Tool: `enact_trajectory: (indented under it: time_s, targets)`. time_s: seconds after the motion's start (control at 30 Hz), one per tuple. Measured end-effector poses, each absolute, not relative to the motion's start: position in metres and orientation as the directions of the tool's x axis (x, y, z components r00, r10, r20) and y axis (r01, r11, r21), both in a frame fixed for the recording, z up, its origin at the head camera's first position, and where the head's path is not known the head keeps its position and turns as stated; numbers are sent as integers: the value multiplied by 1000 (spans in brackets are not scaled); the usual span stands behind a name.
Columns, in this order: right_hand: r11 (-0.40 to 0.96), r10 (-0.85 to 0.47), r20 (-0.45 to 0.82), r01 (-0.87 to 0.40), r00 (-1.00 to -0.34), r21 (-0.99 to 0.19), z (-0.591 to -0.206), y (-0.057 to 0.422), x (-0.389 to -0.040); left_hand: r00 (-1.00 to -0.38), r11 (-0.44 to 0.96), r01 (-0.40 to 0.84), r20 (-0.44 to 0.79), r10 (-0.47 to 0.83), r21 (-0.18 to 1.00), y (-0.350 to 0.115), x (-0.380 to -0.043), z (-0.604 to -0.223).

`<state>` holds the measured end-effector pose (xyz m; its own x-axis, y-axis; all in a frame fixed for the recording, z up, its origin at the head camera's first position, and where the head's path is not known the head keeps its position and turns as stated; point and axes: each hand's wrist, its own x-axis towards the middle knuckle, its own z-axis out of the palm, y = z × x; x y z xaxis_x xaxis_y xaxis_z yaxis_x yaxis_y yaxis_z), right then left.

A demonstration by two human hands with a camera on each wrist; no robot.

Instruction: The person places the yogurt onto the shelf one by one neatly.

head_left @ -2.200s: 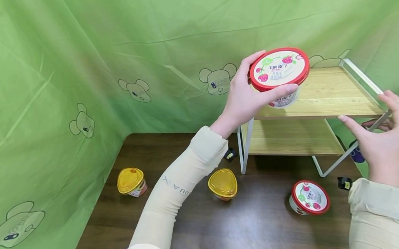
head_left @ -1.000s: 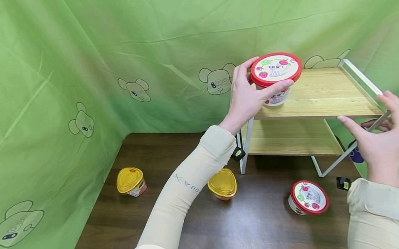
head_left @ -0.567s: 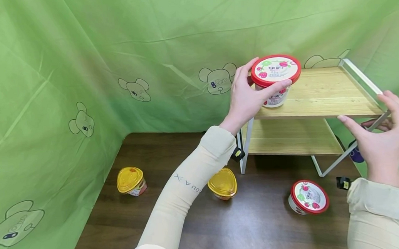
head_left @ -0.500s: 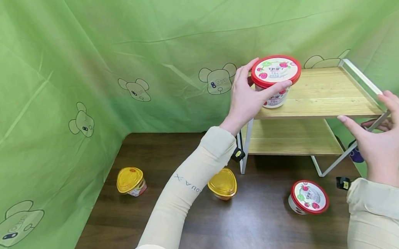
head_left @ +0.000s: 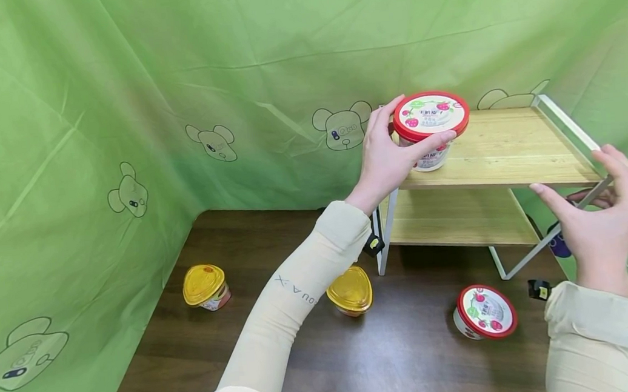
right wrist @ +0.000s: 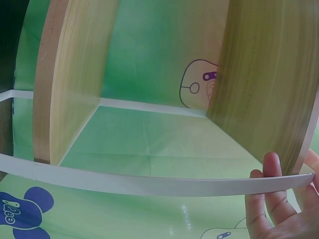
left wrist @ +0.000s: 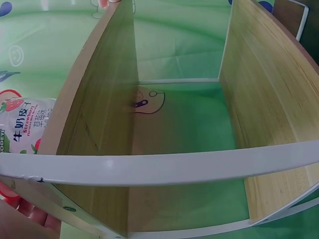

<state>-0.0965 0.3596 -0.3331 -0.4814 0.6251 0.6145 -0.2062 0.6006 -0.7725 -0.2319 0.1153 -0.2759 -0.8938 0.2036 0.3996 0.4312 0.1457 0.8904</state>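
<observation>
My left hand (head_left: 384,154) grips a round white tub with a red-rimmed lid (head_left: 431,115), strawberries and Chinese lettering. The tub stands upright at the front left corner of the upper shelf board (head_left: 518,145). In the left wrist view, the tub's printed side (left wrist: 25,124) shows beyond the board edge, partly behind the white frame bar (left wrist: 159,169). At the rack's right end, my right hand (head_left: 608,218) holds the corner of the metal frame. The right wrist view shows its fingers (right wrist: 271,172) around the white bar (right wrist: 164,185).
On the brown tabletop (head_left: 281,356) stand a second red-rimmed tub (head_left: 486,311) and two tubs with yellow lids, one at left (head_left: 205,285), one in the middle (head_left: 350,287). The rack's lower shelf (head_left: 460,216) sits under the upper one. Green printed cloth (head_left: 262,78) hangs behind.
My left hand has brought the tub left and down onto the front left corner of the upper shelf, and its lid now lies more level. The right hand stays on the frame.
</observation>
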Motion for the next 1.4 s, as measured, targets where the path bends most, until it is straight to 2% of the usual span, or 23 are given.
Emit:
enact_trajectory:
  time_s: [1.13, 1.4]
  targets:
    - [599, 620, 618, -218, -483, -771, -331, 357, -97, -914, 316, 397, 339, 223, 862, 121, -231, -275]
    - [588, 625, 618, -232, -477, -775, -331, 356, -97, -905, 268, 417, 369, 213, 868, 115, -232, -275]
